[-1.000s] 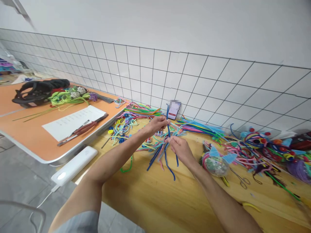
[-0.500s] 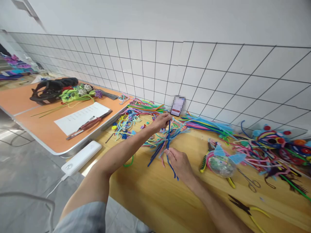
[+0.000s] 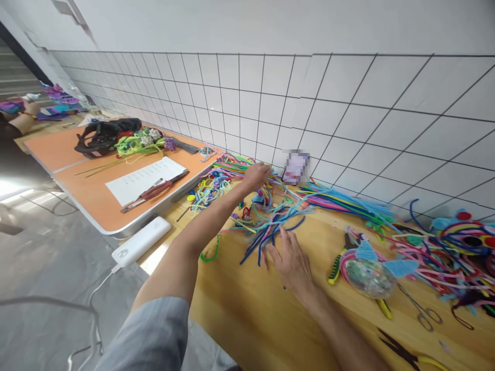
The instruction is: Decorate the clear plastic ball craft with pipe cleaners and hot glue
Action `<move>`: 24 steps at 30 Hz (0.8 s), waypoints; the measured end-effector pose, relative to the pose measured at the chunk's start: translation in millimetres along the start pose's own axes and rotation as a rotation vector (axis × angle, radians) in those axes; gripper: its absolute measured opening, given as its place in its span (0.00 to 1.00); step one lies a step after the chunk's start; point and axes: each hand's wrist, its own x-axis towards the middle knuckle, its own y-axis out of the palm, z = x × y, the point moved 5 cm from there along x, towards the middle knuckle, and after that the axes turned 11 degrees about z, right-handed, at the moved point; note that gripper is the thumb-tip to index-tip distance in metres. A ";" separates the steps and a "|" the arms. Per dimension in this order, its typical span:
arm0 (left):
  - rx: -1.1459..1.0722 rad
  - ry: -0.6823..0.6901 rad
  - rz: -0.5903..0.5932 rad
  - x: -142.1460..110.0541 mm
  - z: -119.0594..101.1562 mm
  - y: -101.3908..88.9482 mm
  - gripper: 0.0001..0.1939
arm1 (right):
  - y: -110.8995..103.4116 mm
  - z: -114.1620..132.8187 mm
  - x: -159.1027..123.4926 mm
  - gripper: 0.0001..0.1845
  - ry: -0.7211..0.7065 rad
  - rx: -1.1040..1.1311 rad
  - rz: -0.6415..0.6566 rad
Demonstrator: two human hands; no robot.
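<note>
My left hand [image 3: 257, 176] reaches over the back of the wooden table, beside a bundle of coloured pipe cleaners [image 3: 232, 164]. Its fingers bend away from me, so their tips and anything between them are hidden. Closer to me, my right hand [image 3: 292, 260] is open, thumb and fingers apart. Its fingertips are by the near ends of loose blue pipe cleaners [image 3: 253, 242], and I cannot tell whether they touch. Light blue and pink pipe cleaners [image 3: 284, 214] lie crossed over these. A phone [image 3: 296, 167] leans against the wall behind.
Pliers [image 3: 402, 350], scissors [image 3: 424, 315] and a clear ball with blue ears [image 3: 367, 275] lie right. More pipe cleaners [image 3: 348, 201] line the wall. Left are a white power bank [image 3: 141, 241] and an orange table [image 3: 85, 193]. Another person's hand [image 3: 31, 108] shows far left.
The blue pipe cleaner held upright between both hands is out of them. My left hand has moved back toward the bundle, and my right hand has opened. The view has shifted slightly.
</note>
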 end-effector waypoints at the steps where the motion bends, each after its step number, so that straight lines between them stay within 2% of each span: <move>1: 0.070 -0.036 -0.017 0.4 14.1 -6.9 0.13 | -0.1 -2.3 -0.8 0.28 -0.037 -0.026 -0.040; 3: 0.192 -0.095 -0.009 -3.0 41.0 -14.7 0.17 | 0.5 -7.1 -1.7 0.25 -0.105 -0.033 -0.089; 5: 0.282 -0.126 0.041 -9.5 62.5 -13.9 0.20 | 2.3 -12.1 -1.5 0.22 -0.137 -0.017 -0.106; 9: 0.399 -0.131 0.091 -19.6 84.8 -3.2 0.18 | 8.7 -18.4 0.8 0.19 -0.144 0.023 -0.088; 17: 0.474 -0.168 0.037 -22.0 86.7 0.7 0.14 | 13.2 -22.0 3.0 0.15 -0.130 0.060 -0.029; 20: 0.456 -0.205 -0.041 -20.3 82.1 -9.4 0.14 | 14.1 -21.3 3.7 0.15 -0.128 0.068 -0.013; 24: 0.407 -0.237 -0.131 -7.7 76.5 -34.8 0.14 | 15.1 -20.7 4.3 0.15 -0.114 0.082 -0.010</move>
